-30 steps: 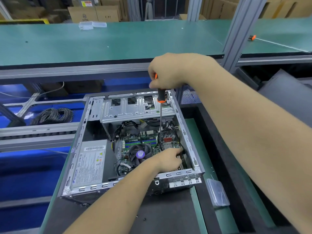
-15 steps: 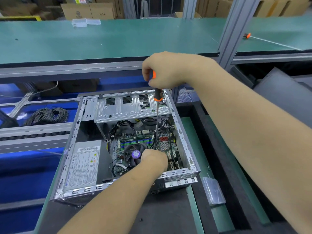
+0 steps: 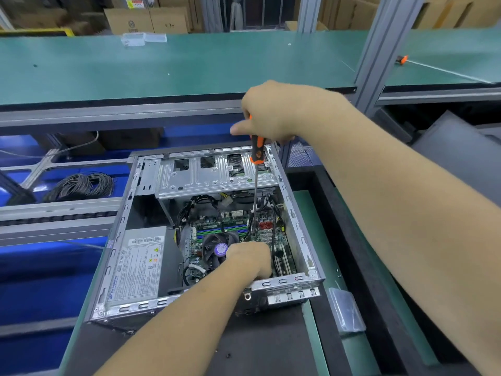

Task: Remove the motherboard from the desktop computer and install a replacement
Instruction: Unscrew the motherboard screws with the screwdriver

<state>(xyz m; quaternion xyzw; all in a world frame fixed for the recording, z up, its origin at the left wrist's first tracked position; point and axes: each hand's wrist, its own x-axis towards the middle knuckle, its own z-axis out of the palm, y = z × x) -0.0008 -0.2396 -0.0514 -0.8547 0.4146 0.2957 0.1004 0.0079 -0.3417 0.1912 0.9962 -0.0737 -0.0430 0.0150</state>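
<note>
Right hand [image 3: 273,112] grips screwdriver [image 3: 257,150] between case [image 3: 294,213] walls; left hand [image 3: 250,257], curled on motherboard [image 3: 230,226], has shifted toward the fan [image 3: 217,248]

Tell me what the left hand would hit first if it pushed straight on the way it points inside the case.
The left hand points away from the person, low over the green motherboard. It would probably meet the screwdriver's thin metal shaft first; depth is unclear.

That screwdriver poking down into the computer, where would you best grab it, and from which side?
Grip the screwdriver by its thick orange-and-black handle, coming from above. It stands nearly upright, its thin shaft reaching down into the open case toward the motherboard, so only the handle sits clear of the metal walls. The right hand holds it just so.
</note>
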